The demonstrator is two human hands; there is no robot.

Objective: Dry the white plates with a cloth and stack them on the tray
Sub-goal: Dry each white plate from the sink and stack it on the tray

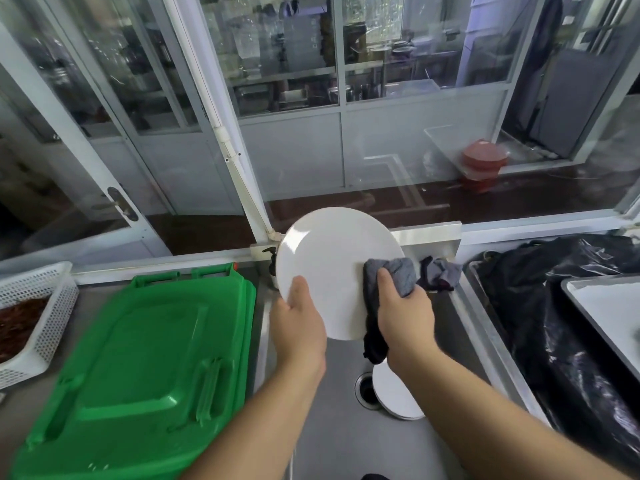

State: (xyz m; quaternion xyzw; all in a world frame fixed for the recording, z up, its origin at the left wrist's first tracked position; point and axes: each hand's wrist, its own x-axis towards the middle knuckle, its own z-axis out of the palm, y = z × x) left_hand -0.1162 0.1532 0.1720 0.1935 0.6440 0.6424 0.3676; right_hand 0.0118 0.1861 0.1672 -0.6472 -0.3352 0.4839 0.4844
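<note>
White and round, the plate point(332, 268) is held tilted above the steel sink point(346, 441), its face toward the camera. The left hand point(299, 323) grips its rim at seven o'clock, thumb on the face and the other fingers hidden behind. The right hand point(403, 310) pinches a grey cloth point(391, 275) against the plate's edge at four o'clock; a darker end of the cloth hangs down below the wrist. A second white plate point(394, 393) lies in the sink basin at six o'clock, partly under the right forearm and touching the drain point(363, 389). A green plastic lid point(145, 365) crowds the sink's left edge at eight o'clock, with a white perforated basket point(38, 313) beyond it at nine. At three o'clock a metal tray point(602, 306) rests on black plastic sheeting point(540, 306), well apart from the held plate, its near rim facing the sink. Another crumpled cloth point(440, 273) sits on the ledge just beside the plate's right edge. Open basin floor shows between the forearms.
</note>
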